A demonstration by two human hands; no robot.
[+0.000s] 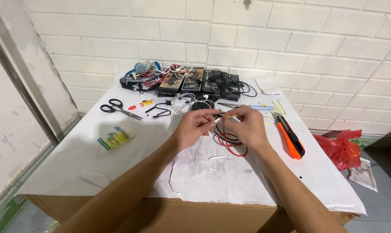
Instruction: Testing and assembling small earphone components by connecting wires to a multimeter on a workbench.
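My left hand (194, 127) and my right hand (245, 126) meet over the middle of a white paper-covered table (96, 168). Both pinch a thin cable between the fingertips, with a short white and yellowish piece showing where they meet. A red and black cable loop (230, 143) hangs from the hands onto the paper just below them. A small silvery piece (216, 158) lies on the paper in front of the hands.
Black scissors (116, 107) and a small red-tipped glue tube (140, 104) lie at the left, a yellow-green packet (115, 138) nearer. An orange utility knife (291, 138) is at the right. Dark boxes (200, 82) and tangled headphones (141, 77) line the wall. A red bag (340, 148) sits off the table's right.
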